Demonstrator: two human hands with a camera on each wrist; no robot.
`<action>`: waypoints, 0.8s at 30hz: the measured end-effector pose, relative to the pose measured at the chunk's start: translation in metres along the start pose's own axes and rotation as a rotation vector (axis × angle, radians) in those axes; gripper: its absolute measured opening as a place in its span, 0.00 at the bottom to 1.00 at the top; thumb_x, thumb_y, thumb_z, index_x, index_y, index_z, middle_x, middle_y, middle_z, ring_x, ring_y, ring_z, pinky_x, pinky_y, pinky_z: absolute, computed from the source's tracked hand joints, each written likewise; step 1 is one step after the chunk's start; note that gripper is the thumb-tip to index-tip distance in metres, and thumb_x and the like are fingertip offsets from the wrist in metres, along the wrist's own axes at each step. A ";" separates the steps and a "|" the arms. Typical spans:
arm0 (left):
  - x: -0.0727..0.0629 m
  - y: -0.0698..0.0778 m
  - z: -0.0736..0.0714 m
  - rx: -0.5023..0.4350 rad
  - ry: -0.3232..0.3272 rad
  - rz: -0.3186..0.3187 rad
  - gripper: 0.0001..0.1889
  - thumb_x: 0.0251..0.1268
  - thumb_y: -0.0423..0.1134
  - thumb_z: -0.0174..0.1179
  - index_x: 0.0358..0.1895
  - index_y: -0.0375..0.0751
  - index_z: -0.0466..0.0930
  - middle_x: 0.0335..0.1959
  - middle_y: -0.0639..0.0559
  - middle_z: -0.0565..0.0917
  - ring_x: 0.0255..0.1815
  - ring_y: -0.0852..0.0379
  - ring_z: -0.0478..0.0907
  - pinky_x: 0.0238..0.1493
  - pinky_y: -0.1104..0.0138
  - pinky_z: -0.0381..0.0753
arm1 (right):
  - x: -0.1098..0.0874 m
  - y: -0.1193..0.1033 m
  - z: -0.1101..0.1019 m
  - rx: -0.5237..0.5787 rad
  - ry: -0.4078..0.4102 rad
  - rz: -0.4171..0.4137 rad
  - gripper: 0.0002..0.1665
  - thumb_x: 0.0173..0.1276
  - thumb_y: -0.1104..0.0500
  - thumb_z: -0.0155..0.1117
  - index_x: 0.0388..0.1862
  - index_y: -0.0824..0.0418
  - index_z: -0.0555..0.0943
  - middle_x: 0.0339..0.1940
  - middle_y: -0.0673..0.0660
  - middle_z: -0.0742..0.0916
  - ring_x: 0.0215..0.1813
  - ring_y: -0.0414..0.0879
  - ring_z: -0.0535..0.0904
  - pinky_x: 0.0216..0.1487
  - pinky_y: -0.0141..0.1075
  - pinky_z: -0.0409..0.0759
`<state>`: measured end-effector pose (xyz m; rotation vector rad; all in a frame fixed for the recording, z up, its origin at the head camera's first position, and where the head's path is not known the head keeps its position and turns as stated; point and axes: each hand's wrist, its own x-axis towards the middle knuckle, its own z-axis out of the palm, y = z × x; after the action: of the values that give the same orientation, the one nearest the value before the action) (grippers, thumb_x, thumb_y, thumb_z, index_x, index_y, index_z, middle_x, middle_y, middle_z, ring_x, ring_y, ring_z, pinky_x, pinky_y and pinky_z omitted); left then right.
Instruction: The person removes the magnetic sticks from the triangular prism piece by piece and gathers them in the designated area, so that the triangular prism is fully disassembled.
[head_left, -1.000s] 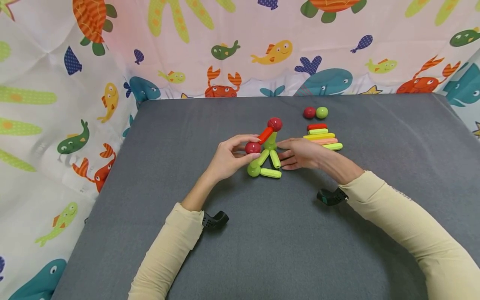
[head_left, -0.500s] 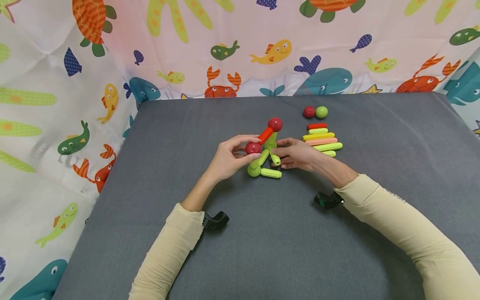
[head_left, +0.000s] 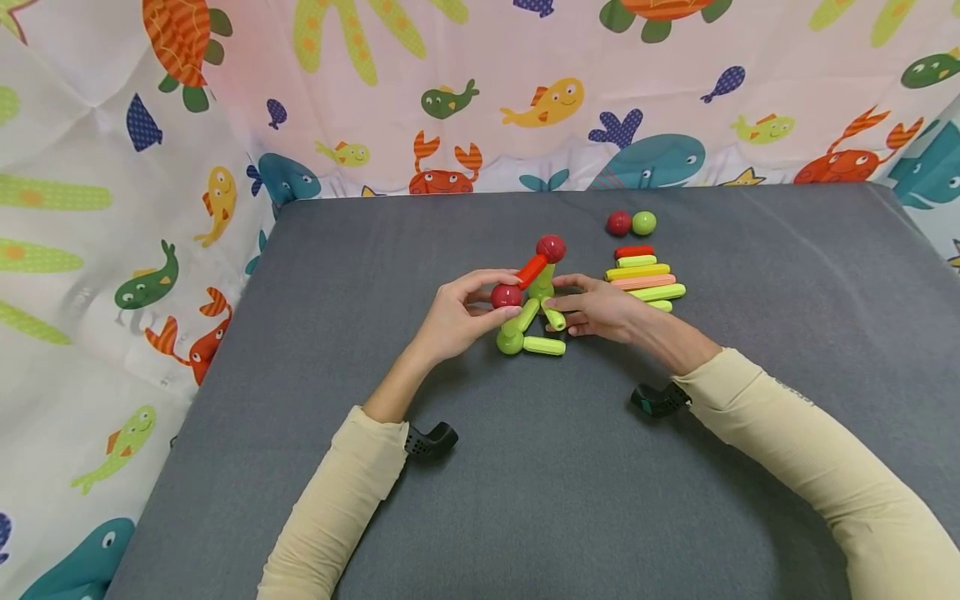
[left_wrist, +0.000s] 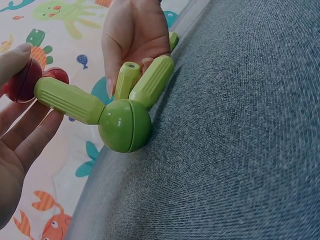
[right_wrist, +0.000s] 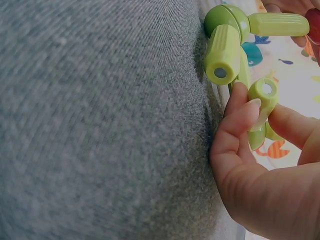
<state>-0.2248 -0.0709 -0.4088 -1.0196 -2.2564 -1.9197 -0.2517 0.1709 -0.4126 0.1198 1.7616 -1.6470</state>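
A magnetic stick-and-ball structure stands on the grey cloth between the hands in the head view. My left hand [head_left: 467,308] holds a red ball [head_left: 506,296] between thumb and fingers. A red stick [head_left: 532,271] runs from it up to a higher red ball [head_left: 551,248]. Below, a green ball [head_left: 511,340] rests on the cloth with a green stick [head_left: 544,346] lying out to its right. My right hand [head_left: 606,311] pinches another green stick [right_wrist: 263,97], whose free end with a metal magnet points at the right wrist camera. The fingers partly hide a green ball behind it.
Right of the structure lies a row of sticks: red, green, yellow [head_left: 637,272], pink and green, partly behind the right hand. A loose red ball [head_left: 618,223] and a green ball [head_left: 643,223] sit behind them. A patterned curtain [head_left: 480,100] hangs past the far edge.
My right hand has moved slightly left from beside the structure and now pinches a green stick, which has swung a little. The left hand has kept its hold on the red ball.
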 end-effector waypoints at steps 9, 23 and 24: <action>0.000 0.002 0.000 0.013 -0.010 0.001 0.18 0.57 0.28 0.66 0.52 0.35 0.79 0.57 0.48 0.78 0.43 0.53 0.81 0.44 0.59 0.82 | -0.002 0.000 -0.002 0.027 -0.026 0.001 0.35 0.75 0.59 0.53 0.74 0.57 0.50 0.52 0.58 0.75 0.41 0.44 0.80 0.37 0.31 0.74; 0.000 0.002 0.001 0.018 0.004 -0.013 0.18 0.57 0.28 0.67 0.52 0.36 0.79 0.56 0.49 0.79 0.42 0.54 0.82 0.40 0.60 0.82 | -0.005 -0.001 -0.002 0.037 -0.024 -0.041 0.33 0.76 0.61 0.50 0.75 0.57 0.50 0.60 0.62 0.73 0.43 0.44 0.81 0.43 0.34 0.74; 0.000 0.002 0.001 0.018 0.005 -0.013 0.18 0.57 0.28 0.67 0.52 0.36 0.79 0.56 0.49 0.79 0.42 0.54 0.82 0.40 0.60 0.82 | -0.005 -0.001 -0.002 0.047 -0.020 -0.039 0.33 0.76 0.61 0.50 0.75 0.58 0.50 0.59 0.61 0.75 0.44 0.44 0.81 0.44 0.34 0.74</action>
<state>-0.2231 -0.0705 -0.4070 -1.0005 -2.2787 -1.9013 -0.2492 0.1745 -0.4093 0.0907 1.7205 -1.7122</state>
